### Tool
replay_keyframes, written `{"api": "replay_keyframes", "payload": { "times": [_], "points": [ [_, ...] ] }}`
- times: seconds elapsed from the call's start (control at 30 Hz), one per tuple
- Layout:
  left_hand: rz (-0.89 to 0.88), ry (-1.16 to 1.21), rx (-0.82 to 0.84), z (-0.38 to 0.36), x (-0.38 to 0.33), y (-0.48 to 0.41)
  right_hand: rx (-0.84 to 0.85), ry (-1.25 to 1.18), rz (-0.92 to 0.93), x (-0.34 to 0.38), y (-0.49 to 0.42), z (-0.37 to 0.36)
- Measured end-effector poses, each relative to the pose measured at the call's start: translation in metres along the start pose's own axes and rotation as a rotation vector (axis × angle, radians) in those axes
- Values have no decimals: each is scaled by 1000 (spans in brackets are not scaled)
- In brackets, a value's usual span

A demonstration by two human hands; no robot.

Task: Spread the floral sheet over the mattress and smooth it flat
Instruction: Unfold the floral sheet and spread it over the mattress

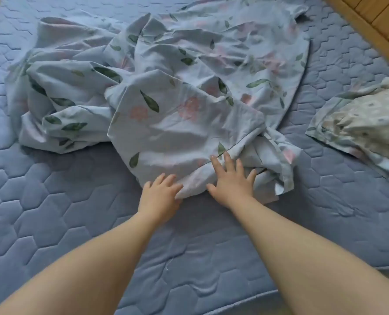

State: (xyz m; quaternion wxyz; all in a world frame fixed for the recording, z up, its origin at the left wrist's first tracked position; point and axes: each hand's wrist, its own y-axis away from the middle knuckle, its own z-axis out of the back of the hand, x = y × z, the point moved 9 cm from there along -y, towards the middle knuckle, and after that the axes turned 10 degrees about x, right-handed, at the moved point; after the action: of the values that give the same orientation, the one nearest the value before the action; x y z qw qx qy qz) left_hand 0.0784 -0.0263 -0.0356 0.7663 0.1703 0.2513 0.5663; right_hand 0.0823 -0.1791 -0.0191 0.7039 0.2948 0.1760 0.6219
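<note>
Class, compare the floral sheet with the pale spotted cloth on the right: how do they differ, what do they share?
The floral sheet is blue with pink flowers and green leaves; the pale spotted cloth is cream with small marks. The sheet lies central, the cloth at the right edge. The left hand and right hand touch the sheet, not the cloth. Both lie rumpled on the mattress.

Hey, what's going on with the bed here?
A person is starting to make the bed. The floral sheet lies bunched in a crumpled heap on the blue quilted mattress, not yet spread out. The left hand appears to pinch the sheet's near edge, while the right hand rests flat on it with fingers spread. Another piece of patterned bedding lies off to the right.
</note>
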Motion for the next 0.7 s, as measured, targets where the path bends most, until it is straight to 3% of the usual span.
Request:
{"api": "replay_keyframes", "payload": {
  "times": [0.1,0.33,0.4,0.5,0.6,0.7],
  "points": [
    [-106,-172,146,-41,-11,-25,100,60,3,-2,-20,-39],
    [121,2,337,-72,21,-53,153,27,0,-6,-44,-63],
    [84,159,199,-53,19,-54,132,29,12,-2,-43,-55],
    [93,526,-135,1,27,-33,76,18,61,13,-34,-35],
    [83,864,-196,48,27,-12,-44,-1,134,35,-15,7],
    [-38,925,-229,106,12,6,-185,-14,230,61,10,65]
  ]
}}
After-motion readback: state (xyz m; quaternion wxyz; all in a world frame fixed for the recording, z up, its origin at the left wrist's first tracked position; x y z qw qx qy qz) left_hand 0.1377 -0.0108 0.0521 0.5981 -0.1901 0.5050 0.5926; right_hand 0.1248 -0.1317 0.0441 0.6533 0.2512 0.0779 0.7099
